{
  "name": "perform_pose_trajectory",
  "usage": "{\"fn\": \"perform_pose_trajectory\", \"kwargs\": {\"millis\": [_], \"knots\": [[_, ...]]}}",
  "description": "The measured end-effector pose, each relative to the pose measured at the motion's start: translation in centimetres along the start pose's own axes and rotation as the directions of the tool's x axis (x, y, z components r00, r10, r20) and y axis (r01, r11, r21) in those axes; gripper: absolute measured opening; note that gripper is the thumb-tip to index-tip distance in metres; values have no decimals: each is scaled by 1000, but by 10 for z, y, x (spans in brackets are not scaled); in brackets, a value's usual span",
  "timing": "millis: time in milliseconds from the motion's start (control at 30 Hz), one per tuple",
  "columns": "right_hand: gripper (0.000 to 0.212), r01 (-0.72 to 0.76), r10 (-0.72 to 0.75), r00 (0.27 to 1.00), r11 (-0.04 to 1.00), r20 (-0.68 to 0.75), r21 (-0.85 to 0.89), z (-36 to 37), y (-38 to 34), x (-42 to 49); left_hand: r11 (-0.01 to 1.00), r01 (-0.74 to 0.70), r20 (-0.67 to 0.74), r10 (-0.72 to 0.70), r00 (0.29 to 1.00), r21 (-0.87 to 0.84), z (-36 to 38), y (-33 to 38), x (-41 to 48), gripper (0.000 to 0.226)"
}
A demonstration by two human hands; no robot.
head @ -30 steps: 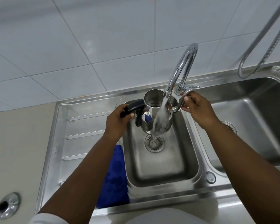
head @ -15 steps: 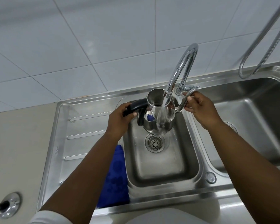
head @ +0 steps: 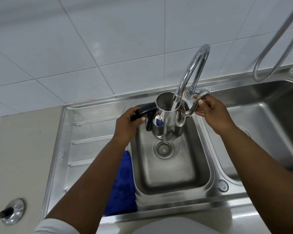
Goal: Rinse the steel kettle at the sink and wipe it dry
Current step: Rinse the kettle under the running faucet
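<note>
The steel kettle (head: 177, 119) hangs upright over the small sink basin (head: 169, 176), its open mouth just behind the tap outlet. My left hand (head: 127, 124) grips its black handle (head: 146, 110). My right hand (head: 212, 113) pinches the curved steel spout (head: 192, 107) on the kettle's right side. Water runs from the chrome tap (head: 192, 70) down the front of the kettle body and falls to the drain strainer (head: 164, 148). A blue cloth (head: 123, 186) lies on the sink's left edge, partly hidden by my left forearm.
A ribbed steel draining board (head: 91, 141) lies left of the basin and a larger second basin (head: 271, 120) to the right. A metal hose (head: 269, 53) hangs at the upper right. A round steel fitting (head: 12, 211) sits in the counter at lower left. White tiles back the sink.
Both hands have lifted the kettle a little and shifted it back toward the tap. The stream now runs narrower down its front instead of splashing wide.
</note>
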State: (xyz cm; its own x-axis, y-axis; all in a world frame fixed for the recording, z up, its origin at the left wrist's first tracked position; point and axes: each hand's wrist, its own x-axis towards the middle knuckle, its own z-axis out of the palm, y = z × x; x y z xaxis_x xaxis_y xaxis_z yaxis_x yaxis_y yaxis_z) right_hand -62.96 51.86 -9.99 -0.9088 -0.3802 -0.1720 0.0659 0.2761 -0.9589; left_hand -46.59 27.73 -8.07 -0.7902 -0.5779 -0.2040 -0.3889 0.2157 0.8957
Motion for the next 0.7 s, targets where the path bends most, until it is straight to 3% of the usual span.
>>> {"fn": "perform_pose_trajectory", "kwargs": {"millis": [700], "knots": [[22,-1,1,1000,1000,-15,-22,1,-2,0,1000,6,4,-6,1000,30,1,3,-1,36]]}}
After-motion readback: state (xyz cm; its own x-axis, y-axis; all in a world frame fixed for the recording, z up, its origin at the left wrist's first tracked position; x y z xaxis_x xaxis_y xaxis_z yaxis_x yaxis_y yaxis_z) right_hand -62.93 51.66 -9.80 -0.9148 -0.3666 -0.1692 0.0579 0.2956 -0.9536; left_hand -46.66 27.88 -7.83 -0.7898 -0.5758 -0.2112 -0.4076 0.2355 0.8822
